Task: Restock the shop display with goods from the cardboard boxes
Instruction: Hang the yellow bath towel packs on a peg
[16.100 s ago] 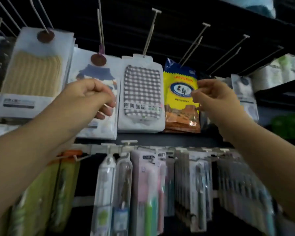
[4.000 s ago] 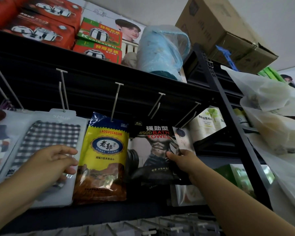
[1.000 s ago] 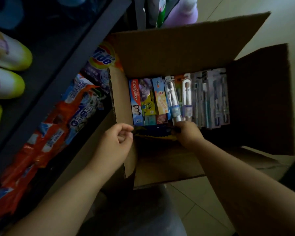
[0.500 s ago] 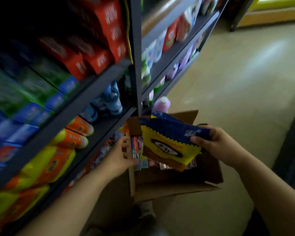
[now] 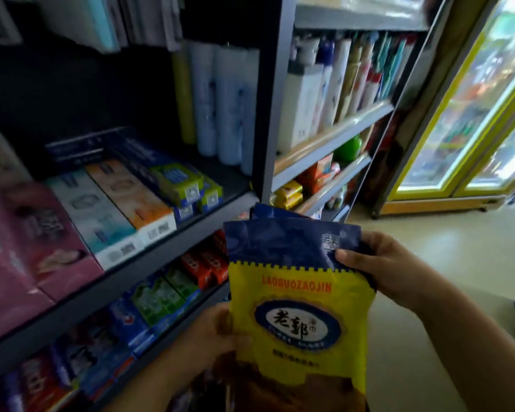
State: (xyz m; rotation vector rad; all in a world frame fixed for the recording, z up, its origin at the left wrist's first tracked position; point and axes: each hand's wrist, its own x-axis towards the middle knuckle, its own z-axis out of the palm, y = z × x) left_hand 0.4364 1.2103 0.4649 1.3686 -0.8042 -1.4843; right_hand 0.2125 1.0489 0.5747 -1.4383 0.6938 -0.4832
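Lower centre of the frame: yellow-and-blue packet (image 5: 298, 307), upright, front side to the camera, blue top band, yellow body with a blue oval label, brown print at the bottom. A second blue packet edge (image 5: 268, 211) peeks out right behind its top, so it looks like a small stack; count unclear. Right hand (image 5: 381, 266) grips the packet at its upper right corner, thumb on the front over the blue band, fingers curled behind. Left hand (image 5: 211, 337) holds the left edge lower down, thumb touching the yellow face, other fingers hidden behind the packet. Both hands closed on the packet, held in the air in front of the shelves. Left of frame: dark shelf unit (image 5: 161, 251) with toothpaste boxes (image 5: 125, 209) lying flat on the middle shelf, a pink box (image 5: 27, 248) at far left, more red, green and blue boxes (image 5: 173, 292) on the shelf below, blurred. Tall pale blue bottles (image 5: 223, 105) stand at the back, upper centre. Right of the upright: grey shelves (image 5: 333, 135) with white bottles (image 5: 304, 102) and small yellow packs (image 5: 289, 194). Upper right: yellow-framed glass fridge doors (image 5: 464, 114), brightly lit. Pale floor (image 5: 443, 233) at lower right.
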